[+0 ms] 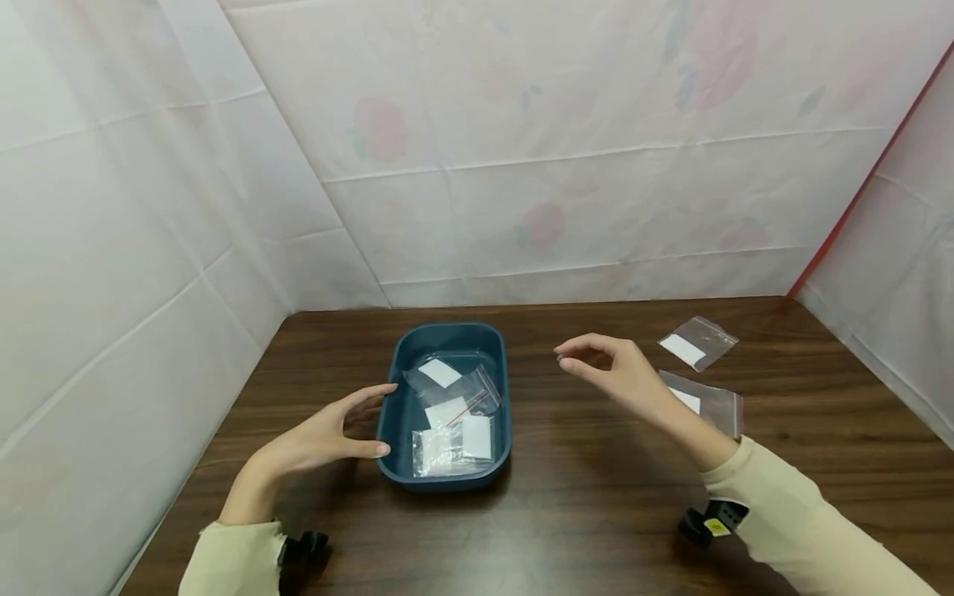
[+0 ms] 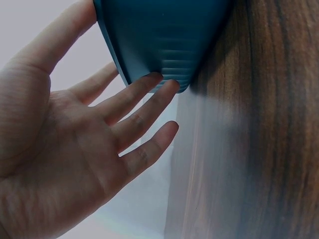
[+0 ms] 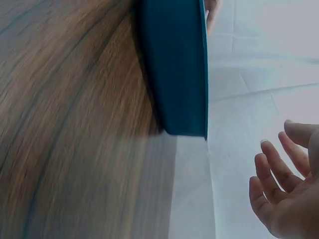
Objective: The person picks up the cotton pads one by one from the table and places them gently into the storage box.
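Blue plastic bin (image 1: 447, 338) sits on the desk (image 1: 581, 530) left of centre, its zip-lock bags (image 1: 450, 451) overlapping so I can't count them. At the right lie a far loose bag (image 1: 708, 338) and a near loose bag (image 1: 719, 406), the latter partly covered by my right wrist. My left hand (image 1: 320, 434) touches the rim, fingers spread and ungripping; my right hand (image 1: 614, 368) hovers, fingers relaxed, released. Only my left wrist view shows the bin's ribbed outside; both wrist views hide its contents.
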The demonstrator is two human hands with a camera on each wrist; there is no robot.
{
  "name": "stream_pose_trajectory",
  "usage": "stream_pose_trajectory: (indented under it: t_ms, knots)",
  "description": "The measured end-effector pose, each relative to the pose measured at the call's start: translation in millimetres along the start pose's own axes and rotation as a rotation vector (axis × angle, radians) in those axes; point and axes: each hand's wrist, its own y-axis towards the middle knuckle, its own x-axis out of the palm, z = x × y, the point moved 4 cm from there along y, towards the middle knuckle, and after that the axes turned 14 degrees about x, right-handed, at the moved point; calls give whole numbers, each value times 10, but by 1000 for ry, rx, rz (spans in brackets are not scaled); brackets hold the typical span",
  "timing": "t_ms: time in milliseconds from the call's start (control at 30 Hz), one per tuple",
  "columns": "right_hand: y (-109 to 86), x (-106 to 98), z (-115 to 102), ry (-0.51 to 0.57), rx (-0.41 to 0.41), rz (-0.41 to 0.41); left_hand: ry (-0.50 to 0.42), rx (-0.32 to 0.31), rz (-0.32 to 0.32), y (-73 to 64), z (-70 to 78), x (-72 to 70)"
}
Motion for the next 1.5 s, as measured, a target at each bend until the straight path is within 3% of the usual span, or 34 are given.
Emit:
stream_pose_trajectory:
  t_ms: [700,967,1500]
  knots:
    - [-232,-495,269,-145,30,43,-2,-2,2,6,7,1]
    - [-300,-607,340,-168,9,50,3,0,3,5,6,-8]
    - [-406,-808,561,-212,49,92,-3,10,-1,10,2,-12]
